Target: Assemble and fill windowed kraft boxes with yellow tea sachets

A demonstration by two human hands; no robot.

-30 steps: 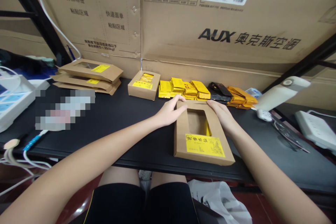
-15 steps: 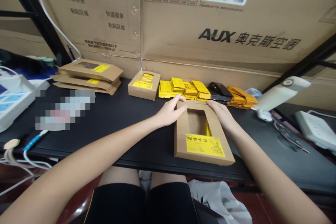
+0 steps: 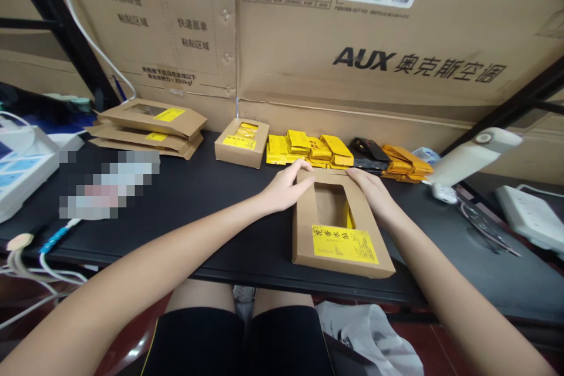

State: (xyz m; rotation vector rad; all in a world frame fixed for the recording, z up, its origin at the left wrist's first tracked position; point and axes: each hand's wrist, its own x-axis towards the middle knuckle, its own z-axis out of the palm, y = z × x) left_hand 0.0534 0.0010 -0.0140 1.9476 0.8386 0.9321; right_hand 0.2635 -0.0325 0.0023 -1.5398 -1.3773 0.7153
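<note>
A brown cardboard box (image 3: 304,241) with a cut-out window and a yellow label lies near the front edge of the black table. Through its window a bit of yellow shows inside. At the far left corner of the box, my left hand (image 3: 288,187) grips it, thumb over the top and fingers along the back. My right hand (image 3: 372,192) holds the far right corner, its fingertips at the back edge; part of that hand is hidden behind the box. Yellow packets (image 3: 332,151) stand in a row just behind the box.
A smaller windowed box (image 3: 238,155) and stacked flat cartons (image 3: 145,129) stand at the back left. Black packets (image 3: 368,158), orange packets (image 3: 403,163), a white bottle (image 3: 471,155) and glasses (image 3: 484,229) lie to the right. Large AUX cartons (image 3: 299,64) form the back wall.
</note>
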